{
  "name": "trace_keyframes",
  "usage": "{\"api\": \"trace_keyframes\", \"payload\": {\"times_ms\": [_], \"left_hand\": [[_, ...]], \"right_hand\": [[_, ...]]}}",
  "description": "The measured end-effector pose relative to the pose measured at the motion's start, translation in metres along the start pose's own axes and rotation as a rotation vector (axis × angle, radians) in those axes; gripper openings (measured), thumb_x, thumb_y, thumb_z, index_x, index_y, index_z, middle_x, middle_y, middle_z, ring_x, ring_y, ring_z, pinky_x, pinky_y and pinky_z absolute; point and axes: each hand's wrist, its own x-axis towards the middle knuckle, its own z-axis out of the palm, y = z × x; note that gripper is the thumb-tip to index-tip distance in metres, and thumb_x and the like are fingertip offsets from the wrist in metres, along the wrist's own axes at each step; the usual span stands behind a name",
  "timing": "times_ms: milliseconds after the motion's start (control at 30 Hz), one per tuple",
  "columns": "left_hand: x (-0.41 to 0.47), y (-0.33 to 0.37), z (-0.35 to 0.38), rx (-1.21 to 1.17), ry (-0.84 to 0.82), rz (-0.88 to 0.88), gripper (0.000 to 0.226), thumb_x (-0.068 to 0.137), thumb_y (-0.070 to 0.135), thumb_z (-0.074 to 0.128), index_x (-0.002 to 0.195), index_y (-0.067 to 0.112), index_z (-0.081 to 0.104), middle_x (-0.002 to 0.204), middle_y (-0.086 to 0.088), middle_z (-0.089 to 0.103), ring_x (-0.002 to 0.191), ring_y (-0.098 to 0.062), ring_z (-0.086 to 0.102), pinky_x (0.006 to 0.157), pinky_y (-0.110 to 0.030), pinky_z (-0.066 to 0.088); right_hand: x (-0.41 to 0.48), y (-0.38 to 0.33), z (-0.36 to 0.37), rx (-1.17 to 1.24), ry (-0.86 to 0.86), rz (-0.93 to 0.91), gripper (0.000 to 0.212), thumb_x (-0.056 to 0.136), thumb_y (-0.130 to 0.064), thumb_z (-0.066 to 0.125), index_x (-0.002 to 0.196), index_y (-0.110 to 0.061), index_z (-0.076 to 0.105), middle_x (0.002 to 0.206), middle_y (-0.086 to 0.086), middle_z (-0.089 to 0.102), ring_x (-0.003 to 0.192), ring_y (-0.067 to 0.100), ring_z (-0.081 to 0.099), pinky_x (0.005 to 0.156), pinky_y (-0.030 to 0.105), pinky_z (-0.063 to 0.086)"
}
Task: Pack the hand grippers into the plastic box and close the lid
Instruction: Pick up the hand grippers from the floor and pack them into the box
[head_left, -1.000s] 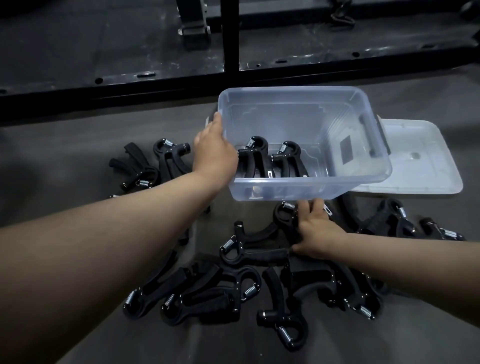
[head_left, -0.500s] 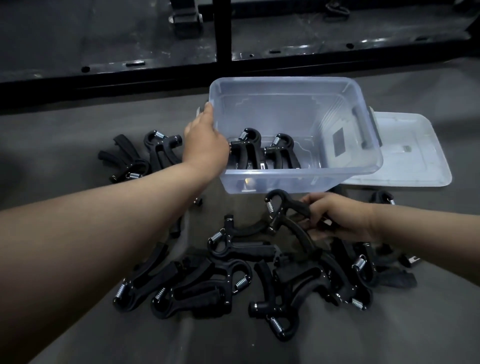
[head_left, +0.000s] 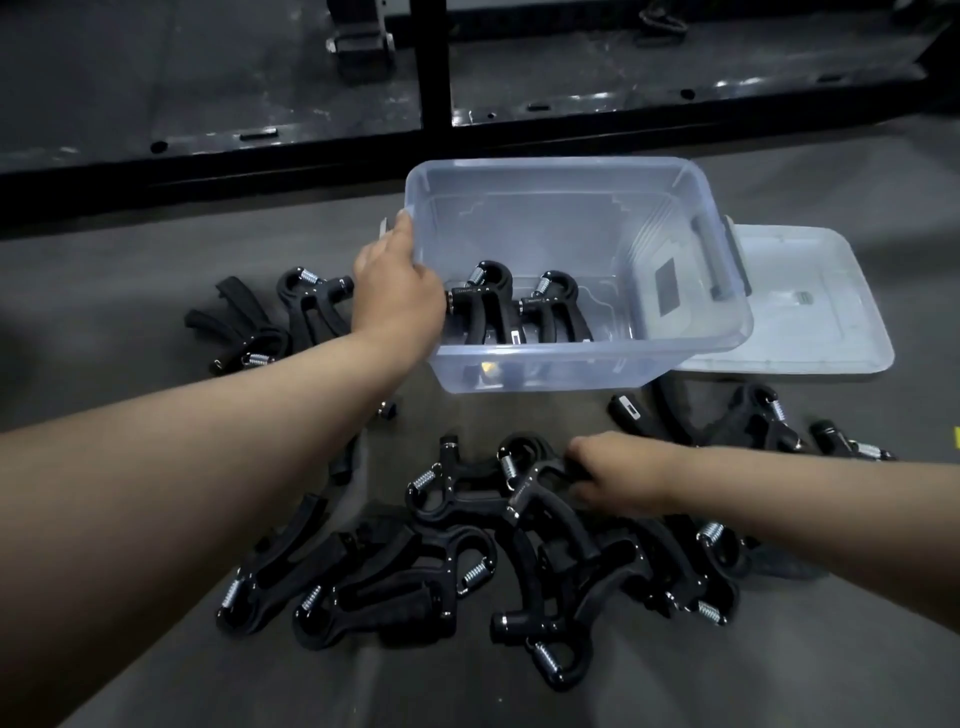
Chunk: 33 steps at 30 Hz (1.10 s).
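Note:
A clear plastic box (head_left: 691, 291) stands on the grey floor, tilted toward me, with two black hand grippers (head_left: 511, 306) upright inside at its left. My left hand (head_left: 397, 291) grips the box's left rim. My right hand (head_left: 618, 480) is closed on the handle of a black hand gripper (head_left: 540, 493), held just above the pile in front of the box. Several more black grippers (head_left: 395, 587) with steel springs lie scattered on the floor below and beside the box. The translucent lid (head_left: 810, 306) lies flat to the box's right.
A black metal rack frame (head_left: 436, 67) with a base rail runs across the floor behind the box. More grippers lie at the left (head_left: 270, 322) and at the right (head_left: 753, 421) of the box. Bare grey floor shows near my body.
My right hand closed on a gripper from the pile, lifted it and drew it back toward me and a little left. My left hand kept its hold on the box rim.

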Motion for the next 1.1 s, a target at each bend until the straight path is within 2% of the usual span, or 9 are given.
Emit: {"api": "trace_keyframes", "payload": {"times_ms": [100,200,267,367,467,600,667,933,1100], "left_hand": [[0.005,-0.005,0.004,0.031,0.019,0.045,0.051,0.094,0.013,0.038,0.145,0.010,0.037,0.141,-0.015,0.048,0.134,-0.033,0.036,0.113,-0.039,0.026],[0.007,-0.007,0.005,0.011,0.032,0.051,0.045,0.101,0.022,0.034,0.145,0.010,0.040,0.147,-0.013,0.043,0.142,-0.029,0.029,0.117,-0.038,0.021],[0.005,-0.007,0.004,-0.034,0.045,0.044,0.043,0.102,0.021,0.034,0.144,0.011,0.041,0.149,-0.011,0.041,0.143,-0.026,0.028,0.118,-0.034,0.019],[0.005,-0.006,0.002,-0.095,0.057,0.015,0.042,0.101,0.016,0.036,0.141,0.010,0.045,0.147,-0.011,0.044,0.140,-0.023,0.033,0.115,-0.028,0.019],[0.005,-0.006,0.001,-0.171,0.039,-0.055,0.042,0.100,0.016,0.037,0.140,0.014,0.047,0.147,-0.007,0.045,0.139,-0.020,0.035,0.114,-0.026,0.021],[0.010,-0.005,-0.003,-0.222,0.024,-0.075,0.040,0.095,0.015,0.043,0.134,0.016,0.054,0.139,-0.001,0.052,0.132,-0.018,0.043,0.114,-0.035,0.029],[0.014,-0.005,-0.006,-0.181,0.012,-0.056,0.038,0.093,0.012,0.044,0.129,0.015,0.055,0.139,0.001,0.052,0.131,-0.017,0.043,0.113,-0.031,0.029],[0.010,-0.004,-0.003,-0.143,0.028,-0.018,0.035,0.096,0.014,0.039,0.129,0.012,0.049,0.139,0.000,0.049,0.130,-0.016,0.041,0.110,-0.030,0.030],[0.009,-0.004,-0.003,-0.158,0.021,-0.028,0.035,0.097,0.015,0.039,0.131,0.014,0.048,0.138,0.001,0.050,0.130,-0.015,0.041,0.111,-0.032,0.031]], "right_hand": [[-0.015,-0.020,-0.019,-0.277,0.012,-0.119,0.023,0.093,-0.028,0.053,0.108,-0.011,0.051,0.112,0.012,0.062,0.104,0.033,0.062,0.082,0.036,0.051],[-0.040,-0.032,-0.076,-0.347,-0.074,-0.225,0.023,0.095,-0.030,0.056,0.114,-0.019,0.053,0.109,0.001,0.062,0.094,0.021,0.062,0.074,0.028,0.046],[-0.059,-0.028,-0.122,-0.100,-0.192,-0.260,0.017,0.095,-0.029,0.059,0.110,-0.020,0.057,0.098,-0.002,0.066,0.080,0.017,0.062,0.070,0.031,0.050],[-0.071,-0.007,-0.171,0.408,-0.169,-0.324,0.016,0.094,-0.016,0.063,0.110,-0.012,0.066,0.095,0.012,0.071,0.078,0.032,0.065,0.073,0.045,0.056],[-0.054,0.017,-0.188,0.756,-0.012,-0.185,0.023,0.092,-0.012,0.059,0.112,-0.005,0.067,0.092,0.014,0.073,0.072,0.024,0.068,0.066,0.036,0.056],[-0.004,0.039,-0.174,0.824,0.192,0.153,0.024,0.098,-0.012,0.056,0.113,0.007,0.059,0.097,0.023,0.073,0.086,0.034,0.074,0.093,0.058,0.048],[0.021,0.044,-0.162,0.845,0.244,0.286,0.021,0.097,-0.006,0.055,0.108,0.012,0.055,0.096,0.031,0.069,0.084,0.040,0.073,0.085,0.061,0.053],[0.083,0.051,-0.137,0.631,0.120,0.414,0.026,0.090,0.002,0.038,0.105,0.010,0.058,0.099,0.035,0.066,0.085,0.049,0.069,0.070,0.064,0.055],[0.099,0.040,-0.122,0.425,0.139,0.419,0.033,0.086,-0.004,0.039,0.105,0.003,0.064,0.099,0.024,0.069,0.085,0.042,0.070,0.069,0.052,0.060]]}}
